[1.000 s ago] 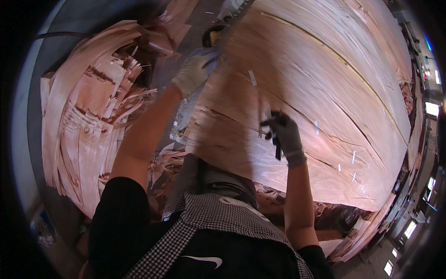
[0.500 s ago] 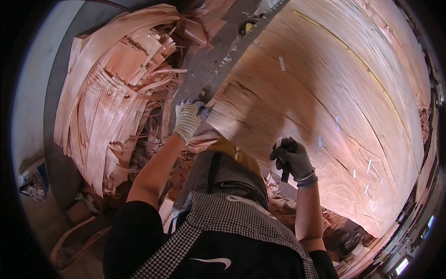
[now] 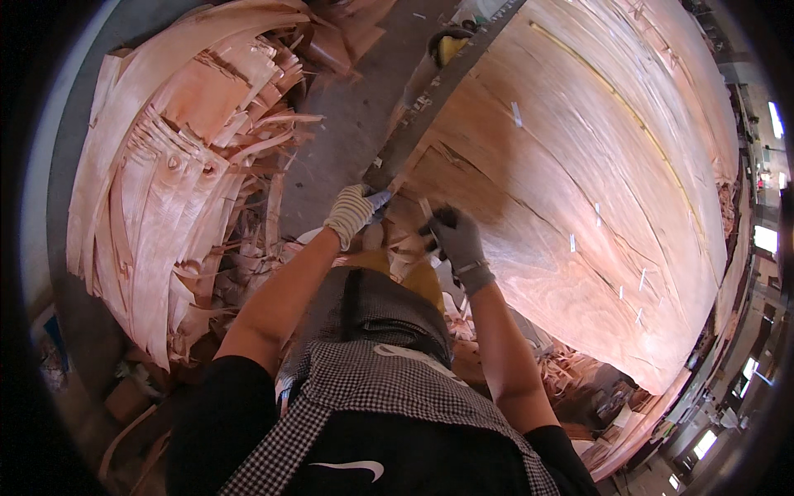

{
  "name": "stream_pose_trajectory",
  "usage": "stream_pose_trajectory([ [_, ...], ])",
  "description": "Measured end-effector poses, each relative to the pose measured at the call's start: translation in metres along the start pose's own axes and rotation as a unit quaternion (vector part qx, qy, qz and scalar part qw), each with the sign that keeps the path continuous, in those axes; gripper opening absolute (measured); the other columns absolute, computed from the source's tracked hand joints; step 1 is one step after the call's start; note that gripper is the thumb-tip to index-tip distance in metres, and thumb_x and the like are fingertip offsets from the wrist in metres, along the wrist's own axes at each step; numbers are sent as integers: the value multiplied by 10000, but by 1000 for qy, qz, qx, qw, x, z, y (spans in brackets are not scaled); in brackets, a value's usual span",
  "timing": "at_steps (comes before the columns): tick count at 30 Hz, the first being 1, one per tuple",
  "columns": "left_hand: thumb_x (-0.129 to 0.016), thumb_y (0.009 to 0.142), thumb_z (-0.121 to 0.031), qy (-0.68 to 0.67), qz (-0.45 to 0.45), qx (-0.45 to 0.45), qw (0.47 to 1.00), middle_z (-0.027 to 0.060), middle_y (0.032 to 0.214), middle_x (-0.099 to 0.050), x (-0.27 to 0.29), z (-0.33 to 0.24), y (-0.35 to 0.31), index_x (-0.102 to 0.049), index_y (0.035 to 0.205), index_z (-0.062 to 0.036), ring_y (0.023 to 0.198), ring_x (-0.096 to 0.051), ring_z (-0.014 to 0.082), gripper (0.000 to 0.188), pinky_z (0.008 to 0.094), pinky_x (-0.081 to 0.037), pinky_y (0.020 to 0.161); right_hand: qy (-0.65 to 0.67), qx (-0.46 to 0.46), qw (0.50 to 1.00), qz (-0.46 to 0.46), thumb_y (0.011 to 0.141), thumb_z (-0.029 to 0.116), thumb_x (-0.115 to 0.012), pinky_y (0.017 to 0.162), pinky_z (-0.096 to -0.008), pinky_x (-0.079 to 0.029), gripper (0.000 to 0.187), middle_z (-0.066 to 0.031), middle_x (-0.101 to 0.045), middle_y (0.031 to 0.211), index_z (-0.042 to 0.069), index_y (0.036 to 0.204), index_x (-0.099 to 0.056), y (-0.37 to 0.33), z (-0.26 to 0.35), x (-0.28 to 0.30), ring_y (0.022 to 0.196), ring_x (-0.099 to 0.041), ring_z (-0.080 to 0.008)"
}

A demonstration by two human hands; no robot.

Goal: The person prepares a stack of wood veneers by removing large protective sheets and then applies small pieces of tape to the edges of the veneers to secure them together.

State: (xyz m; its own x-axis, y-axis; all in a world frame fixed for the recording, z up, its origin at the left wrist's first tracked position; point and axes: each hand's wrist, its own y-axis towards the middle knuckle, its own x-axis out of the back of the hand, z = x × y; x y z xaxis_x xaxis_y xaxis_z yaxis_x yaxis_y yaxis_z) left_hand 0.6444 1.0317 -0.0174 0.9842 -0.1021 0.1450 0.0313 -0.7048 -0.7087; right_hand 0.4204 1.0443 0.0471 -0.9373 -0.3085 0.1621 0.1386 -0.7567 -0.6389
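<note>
A broad wood veneer sheet [image 3: 562, 157] with dark cracks and short pale tape pieces spreads to my right. At its near left corner, my left hand [image 3: 357, 213], in a striped glove with grey-blue fingertips, is closed with the fingers at the sheet's edge. My right hand [image 3: 456, 240], in a dark grey glove, is just right of it, beside the same corner. Its bent fingers pinch a short pale strip [image 3: 425, 207] that sticks up above them. Whatever else lies in that palm is hidden.
A heap of curled, torn veneer strips [image 3: 174, 182] stands at the left. A dark straight rail [image 3: 451, 95] runs along the sheet's left edge, with a dark container [image 3: 447, 48] holding something yellow beside it. A yellow line [image 3: 620, 95] crosses the sheet. Veneer scraps [image 3: 571, 372] lie below.
My right hand has moved left and up, close to my left hand. The left hand has shifted slightly right, staying at the sheet's corner. The whole view has turned a little.
</note>
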Motion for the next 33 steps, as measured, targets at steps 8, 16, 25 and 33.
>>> stream_pose_trajectory([
  [8,-704,851,-176,-212,2,19,977,48,805,-677,-6,39,10,-676,1004,2,641,-584,136,236,283,-488,588,-5,-14,999,-35,915,152,-599,363,-261,-397,211,-95,-695,764,-32,1017,-615,40,11,-28,493,-620,-151],
  [16,-710,842,-94,-277,-56,75,956,80,832,-682,-19,31,-6,-656,1000,-20,666,-641,166,183,289,-539,559,-38,5,999,-25,875,130,-598,440,-290,-481,185,-89,-699,741,-32,935,-666,46,10,-36,538,-650,-156],
  [25,-717,842,-154,-460,-24,180,869,109,841,-680,-19,42,2,-643,978,-36,665,-663,227,194,376,-591,554,-16,-14,1000,-9,876,134,-606,446,-291,-476,200,-89,-695,734,-45,949,-661,45,8,-32,523,-632,-148],
  [33,-712,834,-234,-64,-84,34,994,159,957,-666,-17,35,-2,-607,1076,-20,758,-652,258,340,375,-516,618,-37,-34,999,6,896,188,-635,384,-263,-396,219,-75,-681,711,-20,964,-644,59,-5,-37,473,-589,-125],
])
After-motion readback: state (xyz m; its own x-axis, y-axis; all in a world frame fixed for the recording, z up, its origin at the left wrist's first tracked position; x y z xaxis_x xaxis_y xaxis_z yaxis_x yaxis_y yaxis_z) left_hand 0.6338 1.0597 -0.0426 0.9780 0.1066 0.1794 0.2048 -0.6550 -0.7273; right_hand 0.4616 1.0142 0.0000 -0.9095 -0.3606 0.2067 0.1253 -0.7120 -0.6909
